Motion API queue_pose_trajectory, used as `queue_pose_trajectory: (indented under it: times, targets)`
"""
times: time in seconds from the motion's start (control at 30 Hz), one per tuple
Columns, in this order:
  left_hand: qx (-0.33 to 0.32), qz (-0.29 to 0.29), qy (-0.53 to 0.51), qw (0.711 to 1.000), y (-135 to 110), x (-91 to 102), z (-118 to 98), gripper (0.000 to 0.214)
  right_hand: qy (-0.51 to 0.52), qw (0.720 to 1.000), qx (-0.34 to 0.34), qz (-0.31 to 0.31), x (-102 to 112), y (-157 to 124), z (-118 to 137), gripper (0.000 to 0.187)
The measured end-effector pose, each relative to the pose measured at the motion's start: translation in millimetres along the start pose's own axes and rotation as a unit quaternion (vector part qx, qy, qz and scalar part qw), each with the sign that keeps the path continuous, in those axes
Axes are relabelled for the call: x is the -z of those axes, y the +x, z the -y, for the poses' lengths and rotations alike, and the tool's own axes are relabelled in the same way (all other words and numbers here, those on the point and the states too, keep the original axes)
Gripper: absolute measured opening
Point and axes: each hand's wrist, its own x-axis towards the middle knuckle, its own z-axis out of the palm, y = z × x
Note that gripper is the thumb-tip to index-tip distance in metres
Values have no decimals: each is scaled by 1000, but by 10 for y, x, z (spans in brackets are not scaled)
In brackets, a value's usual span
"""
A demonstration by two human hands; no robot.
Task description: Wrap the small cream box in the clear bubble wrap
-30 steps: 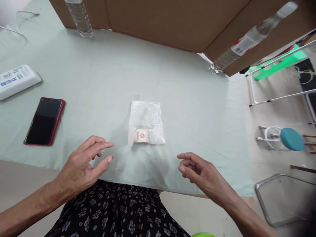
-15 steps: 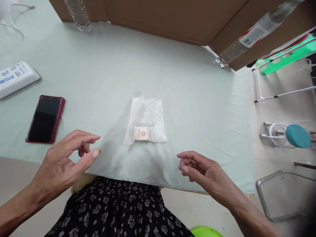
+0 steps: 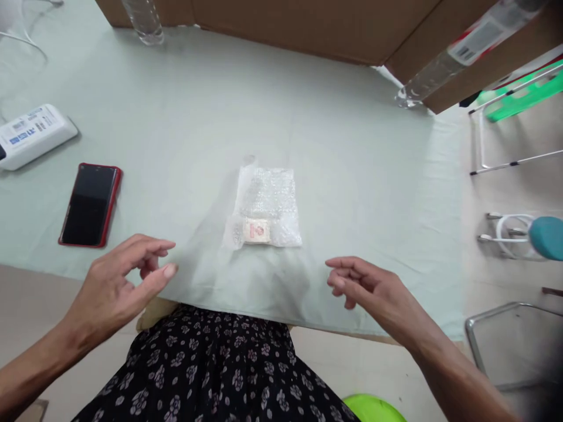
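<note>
A small pale block with a red printed mark [image 3: 257,231] lies on the near part of a sheet of bubble wrap [image 3: 272,193], which rests on the cloth-covered table. What the block is made of I cannot tell. My left hand [image 3: 125,275] hovers over the table's near edge, left of the wrap, with thumb and fingers apart and nothing in it. To the right of the wrap, my right hand [image 3: 369,290] is also raised, fingers loosely curved and apart, holding nothing. Neither hand touches the wrap or the block.
A phone in a red case [image 3: 90,205] and a white device [image 3: 37,136] lie at the left. A cardboard panel [image 3: 285,29] borders the back, with clear plastic bottles at its left [image 3: 145,23] and right [image 3: 440,73]. A teal-topped stool [image 3: 548,237] stands off to the right.
The view has shifted slightly, so the table's things sit a little further right and higher. Both hands stay apart from the wrap; the right hand's fingers are spread slightly more.
</note>
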Motion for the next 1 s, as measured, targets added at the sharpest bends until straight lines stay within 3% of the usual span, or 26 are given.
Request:
queue_pose_trajectory:
  times: [0.07, 0.17, 0.27, 0.37, 0.5, 0.6, 0.8, 0.9, 1.0]
  targets:
    - [30, 13, -4, 999, 151, -84, -83, 46, 9, 999, 2, -42, -22, 119, 52, 44]
    - [64, 74, -42, 994, 400, -348, -211, 64, 56, 997, 6, -50, -165, 384, 87, 51]
    - [64, 118, -22, 991, 549, -538, -290, 57, 63, 997, 13, -37, -276, 545, 127, 57]
    - [74, 140, -5, 987, 641, -595, -311, 45, 71, 997, 8, -13, -310, 618, 183, 60]
    - [93, 147, -36, 984, 765, -655, -332, 40, 99, 995, -4, 30, -361, 753, 219, 59]
    - [80, 134, -62, 986, 835, -743, -363, 37, 91, 993, 26, 64, -425, 844, 236, 50]
    - [50, 108, -95, 988, 880, -868, -369, 27, -34, 988, 151, 14, -477, 841, 288, 33]
    - [41, 106, -98, 989, 886, -899, -366, 24, -178, 952, 225, -112, -493, 787, 281, 31]
    - [41, 103, -92, 990, 893, -916, -364, 22, -298, 844, 362, -261, -586, 704, 285, 30]
